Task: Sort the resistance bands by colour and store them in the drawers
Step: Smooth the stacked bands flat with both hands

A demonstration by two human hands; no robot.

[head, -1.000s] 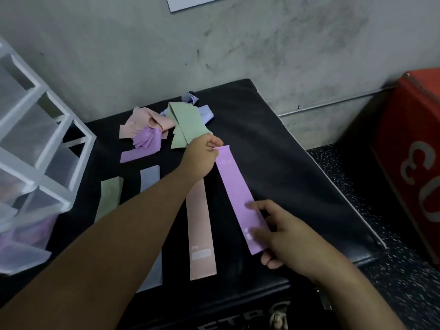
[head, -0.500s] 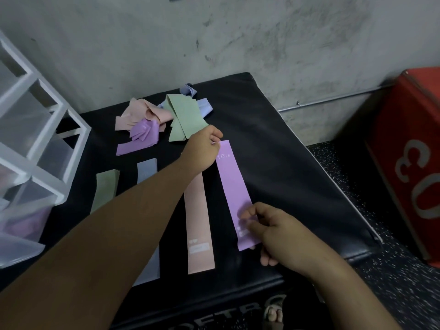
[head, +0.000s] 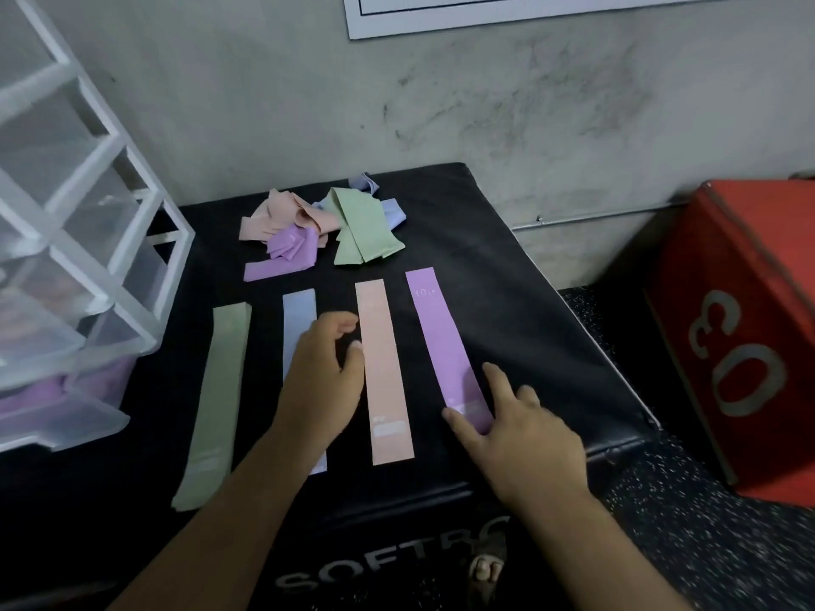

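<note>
Black padded surface (head: 507, 280) carries four bands laid flat side by side: green band (head: 222, 390), blue band (head: 300, 319), pink band (head: 383, 368), purple band (head: 436, 332). A tangled pile (head: 317, 231) of mixed bands lies behind them, near the wall. Translucent drawer unit (head: 88, 213) at left, cut off by the frame; red box (head: 741, 324) at right. Left hand (head: 322, 381), fingers loosely curled and empty, hides the blue band's middle. Right hand (head: 516, 434), fingers spread, rests on the purple band's near end. Drawer contents are blurred.

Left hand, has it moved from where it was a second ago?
Yes. The left hand has pulled back toward the person, away from the unsorted heap, leaving the far end of the purple band; it is now over the blue band.
</note>
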